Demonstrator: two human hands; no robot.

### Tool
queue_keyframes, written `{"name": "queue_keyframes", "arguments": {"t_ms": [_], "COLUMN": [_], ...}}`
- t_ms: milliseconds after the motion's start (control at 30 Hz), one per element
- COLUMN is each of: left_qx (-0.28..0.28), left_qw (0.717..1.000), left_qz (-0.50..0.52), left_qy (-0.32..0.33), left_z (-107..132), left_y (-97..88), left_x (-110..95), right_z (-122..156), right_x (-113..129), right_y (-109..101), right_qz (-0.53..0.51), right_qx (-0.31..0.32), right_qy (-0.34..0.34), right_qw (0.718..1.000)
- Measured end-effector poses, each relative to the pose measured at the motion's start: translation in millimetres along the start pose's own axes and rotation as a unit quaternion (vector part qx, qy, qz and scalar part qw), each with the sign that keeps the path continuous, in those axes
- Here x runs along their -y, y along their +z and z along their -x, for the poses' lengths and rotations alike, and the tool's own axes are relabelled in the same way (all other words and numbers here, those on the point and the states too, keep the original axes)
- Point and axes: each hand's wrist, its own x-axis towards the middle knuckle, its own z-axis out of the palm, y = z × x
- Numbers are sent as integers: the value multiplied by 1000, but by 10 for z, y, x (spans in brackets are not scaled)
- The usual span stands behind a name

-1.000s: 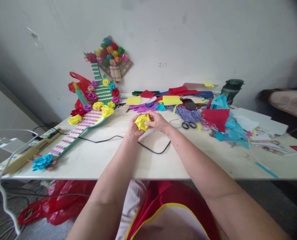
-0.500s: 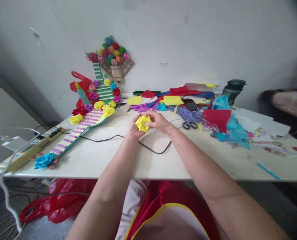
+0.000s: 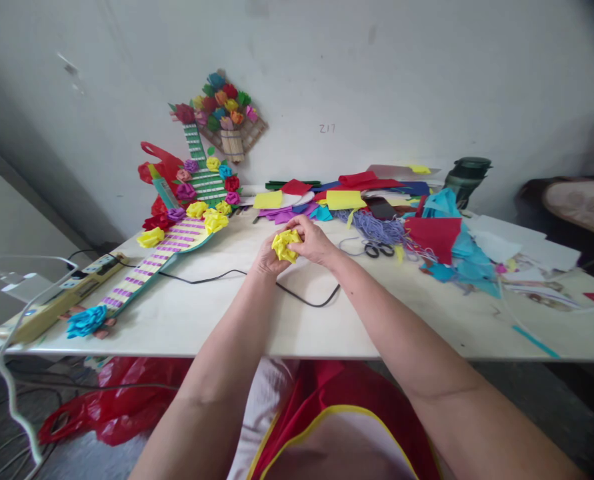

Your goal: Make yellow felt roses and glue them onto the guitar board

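Observation:
A yellow paper flower with folded petals is held between both hands above the middle of the table. My left hand cups it from the left and below, its fingers mostly hidden behind the petals. From the right, my right hand pinches the flower's edge with thumb and fingers. To the left lies a guitar-shaped craft board with purple and white stripes, dotted with yellow flowers of the same sort. A blue paper flower sits at its near end.
Behind the hands lie coloured paper sheets, purple string and black-handled scissors. Blue scraps and a dark bottle are at right. A black cable crosses the table; a power strip lies left.
The yellow flower has turned slightly in my hands, and the right fingers have shifted a little on its petals. Other things lie as before; the view has moved very slightly.

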Motion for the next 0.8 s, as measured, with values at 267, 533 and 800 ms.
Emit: {"name": "queue_keyframes", "arguments": {"t_ms": [267, 533, 800], "left_qx": [9, 6, -13], "left_qw": [1000, 1000, 1000], "left_qz": [-12, -7, 25], "left_qy": [-1, 12, 11], "left_z": [38, 11, -82], "left_y": [91, 113, 117], "left_x": [-8, 31, 96], "right_z": [3, 62, 116], "right_x": [84, 245, 421], "right_y": [76, 155, 255], "right_qz": [119, 246, 340], "right_qx": [-42, -43, 12], "right_qy": [22, 56, 77], "right_qw": [992, 967, 937]}}
